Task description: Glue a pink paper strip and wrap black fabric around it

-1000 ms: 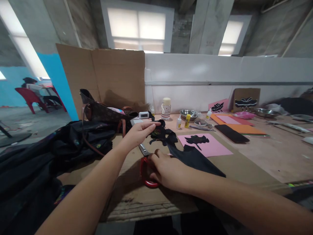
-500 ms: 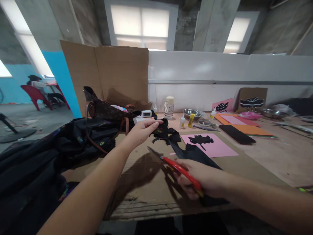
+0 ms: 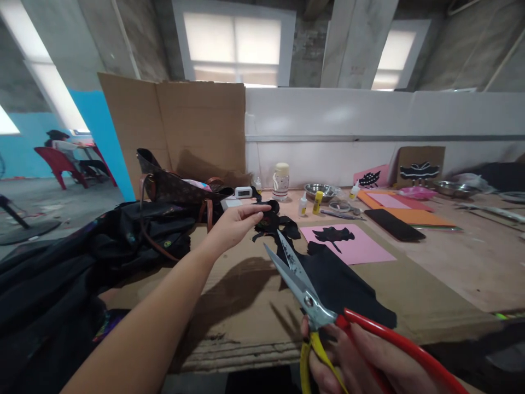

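Observation:
My left hand (image 3: 241,221) reaches forward over black scraps (image 3: 273,221), its fingertips pressed together at their edge; what it pinches, if anything, is too small to name. My right hand (image 3: 361,355), low at the right, grips large scissors (image 3: 309,301) with red and yellow handles. Their blades are parted and point forward over the cardboard. A black sheet (image 3: 344,282) lies behind and right of the blades. Beyond it, a black cut-out shape (image 3: 334,235) rests on pink paper (image 3: 369,253).
A brown bag (image 3: 176,189) and black cloth (image 3: 82,273) lie at the left. Glue bottles, a glue stick (image 3: 318,202), a flask (image 3: 281,181) and a metal bowl (image 3: 320,191) stand at the back. A black case (image 3: 394,224) sits right; a person sits far left.
My right hand has drawn back toward me and right, and the scissors have opened, pointing forward. More of the black sheet shows. My left hand has barely moved.

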Demonstrator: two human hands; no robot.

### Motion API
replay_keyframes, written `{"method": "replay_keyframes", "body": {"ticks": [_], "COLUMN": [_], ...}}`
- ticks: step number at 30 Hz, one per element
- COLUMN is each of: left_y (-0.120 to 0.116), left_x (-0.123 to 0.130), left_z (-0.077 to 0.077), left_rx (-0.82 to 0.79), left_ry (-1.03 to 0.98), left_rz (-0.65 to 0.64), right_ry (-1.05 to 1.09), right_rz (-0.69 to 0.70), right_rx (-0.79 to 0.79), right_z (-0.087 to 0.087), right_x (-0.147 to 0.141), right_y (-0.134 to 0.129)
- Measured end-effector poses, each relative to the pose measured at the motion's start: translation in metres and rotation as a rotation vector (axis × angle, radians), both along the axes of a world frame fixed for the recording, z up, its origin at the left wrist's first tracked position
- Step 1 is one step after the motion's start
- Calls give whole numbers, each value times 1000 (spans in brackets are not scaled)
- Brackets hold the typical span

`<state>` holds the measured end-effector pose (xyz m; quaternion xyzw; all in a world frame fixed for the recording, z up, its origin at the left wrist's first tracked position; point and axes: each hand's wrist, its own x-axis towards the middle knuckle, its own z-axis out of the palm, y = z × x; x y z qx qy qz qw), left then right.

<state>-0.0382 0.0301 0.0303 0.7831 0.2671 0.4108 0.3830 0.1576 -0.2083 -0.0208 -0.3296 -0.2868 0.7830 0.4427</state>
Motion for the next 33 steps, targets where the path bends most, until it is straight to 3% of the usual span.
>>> {"method": "replay_keyframes", "body": {"ticks": [4,11,16,25,28,33], "left_y": [-5,-17,-27,-21,-14,-4], "left_x": [0,3,5,4,4,3], "left_z": [4,8,11,9,4,-1], "left_rx": [2,-21,-39,-136,-146,-139], "left_ry": [16,44,35,8,-38,-150], "left_rz": [-18,-85,-133,-69,-25,61], "right_ry": [119,177,248,224,200,151], "right_rz": [57,21,12,-85,-52,153], "right_rx": [-101,-84,-172,-252,-192,-115], "right_z": [-6,4,11,5,-5,-17], "right_x": [0,-2,-5,3,10,18], "right_y": [12,29,37,35,34,33]}}
